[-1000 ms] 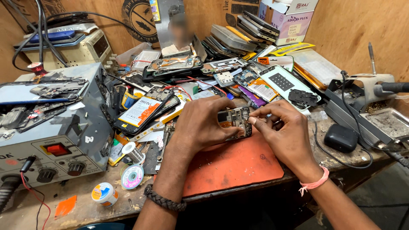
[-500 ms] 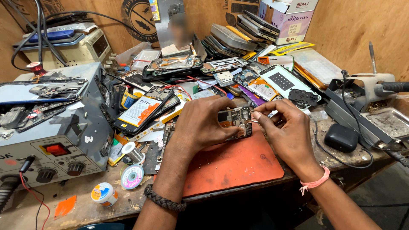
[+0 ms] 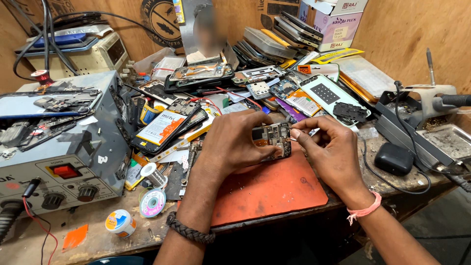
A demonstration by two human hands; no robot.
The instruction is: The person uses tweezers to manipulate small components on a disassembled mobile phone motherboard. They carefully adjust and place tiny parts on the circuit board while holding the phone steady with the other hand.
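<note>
A cluttered wooden tabletop (image 3: pixel 88 235) fills the view, its far half buried under phone parts. At nine o'clock stands a grey power unit (image 3: pixel 68 147) with a red switch and two knobs, its left side cut off by the frame edge; dismantled phones lie on its top. At the centre, an orange work mat (image 3: pixel 274 191) lies on the tabletop, partly covered by both forearms. At twelve o'clock a heap of opened phones (image 3: pixel 274 39) leans against the back wall, too crowded to count, and behind it a blurred panel cannot be made out. At three o'clock a metal tray (image 3: pixel 449 140) runs out of the picture, with a small black case (image 3: pixel 394 158) just beside it.

The left hand (image 3: pixel 230 145) holds a small circuit board (image 3: pixel 271 140) above the mat's far edge, thumb and fingers pinching its left end and hiding part of it. The right hand (image 3: pixel 328 152) meets the board's right edge, thumb and forefinger pressed together on something thin; whether it is a tool or a part is too small to tell. At seven o'clock lie a solder spool (image 3: pixel 152 202) and a small round tin (image 3: pixel 120 223), near each other.
</note>
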